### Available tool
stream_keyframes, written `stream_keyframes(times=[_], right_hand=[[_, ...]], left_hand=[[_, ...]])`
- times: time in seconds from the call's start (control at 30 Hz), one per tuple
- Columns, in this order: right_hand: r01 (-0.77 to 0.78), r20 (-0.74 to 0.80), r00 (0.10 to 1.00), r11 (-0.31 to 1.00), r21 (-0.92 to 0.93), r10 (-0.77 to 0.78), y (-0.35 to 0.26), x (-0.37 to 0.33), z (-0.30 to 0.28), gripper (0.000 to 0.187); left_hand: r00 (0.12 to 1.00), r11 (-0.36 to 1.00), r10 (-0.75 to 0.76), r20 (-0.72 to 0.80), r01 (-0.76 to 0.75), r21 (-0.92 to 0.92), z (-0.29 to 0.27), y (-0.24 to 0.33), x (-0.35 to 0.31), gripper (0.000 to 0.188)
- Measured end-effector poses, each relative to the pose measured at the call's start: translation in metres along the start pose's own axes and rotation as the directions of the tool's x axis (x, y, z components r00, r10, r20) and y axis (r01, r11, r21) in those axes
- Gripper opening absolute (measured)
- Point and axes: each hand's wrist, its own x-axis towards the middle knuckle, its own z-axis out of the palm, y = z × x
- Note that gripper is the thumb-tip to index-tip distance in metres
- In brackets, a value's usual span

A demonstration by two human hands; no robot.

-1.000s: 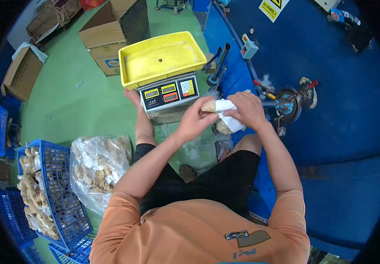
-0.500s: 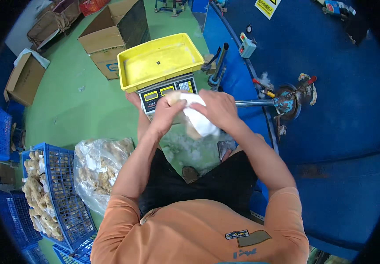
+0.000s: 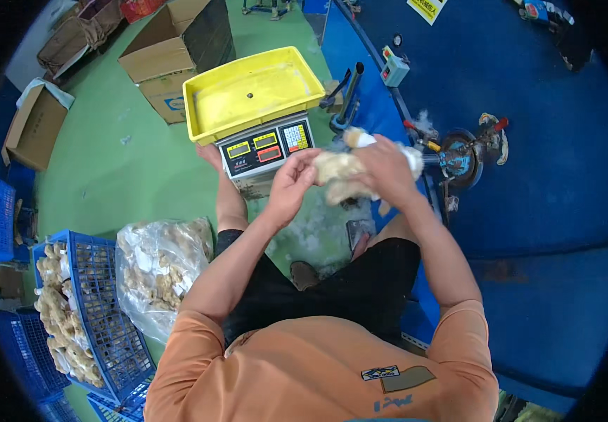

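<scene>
A tan and white plush toy (image 3: 339, 167), partly smeared by motion, is held in front of me over my knees. My right hand (image 3: 392, 174) is closed around its middle, beside the end of a horizontal metal tube (image 3: 431, 160). White material of the toy shows past my right fingers and covers the tube's tip; whether the toy is pulled over it is hidden. At the toy's left end my left hand (image 3: 291, 188) has curled fingers pinching its edge. Just beyond my hands stands a digital scale (image 3: 265, 149) with a yellow tray (image 3: 251, 98) on top.
To the left, a blue crate (image 3: 110, 309) and a clear plastic bag (image 3: 163, 267) hold several tan plush pieces. Cardboard boxes (image 3: 170, 77) stand farther off. A blue machine panel (image 3: 529, 211) fills the right, with a round fitting (image 3: 462, 158). White fluff lies on the green floor.
Both hands have moved right with the plush toy, from in front of the scale to the metal tube. The toy has turned so more tan fur shows.
</scene>
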Motion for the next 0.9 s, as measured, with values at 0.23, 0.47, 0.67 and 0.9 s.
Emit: stream_keyframes(times=[0.23,0.47,0.67,0.9], right_hand=[[-0.061,0.194,0.977,0.989,-0.136,0.087,0.023,-0.015,-0.011,0.032],[-0.021,0.241,0.969,0.990,-0.139,0.054,0.004,0.002,0.002,0.031],[-0.039,0.269,0.961,0.993,-0.110,0.068,-0.007,0.013,0.005,0.032],[-0.079,0.282,0.952,0.987,-0.141,0.116,-0.019,0.022,0.016,0.034]], left_hand=[[0.977,0.888,-0.197,-0.085,0.141,-0.437,0.031,0.004,0.009,0.041],[0.938,0.824,-0.283,-0.203,0.129,-0.552,0.034,0.019,0.008,0.039],[0.939,0.671,-0.320,-0.125,0.132,-0.730,0.020,0.005,0.003,0.035],[0.926,0.495,-0.369,-0.080,0.122,-0.860,-0.003,0.010,0.007,0.026]])
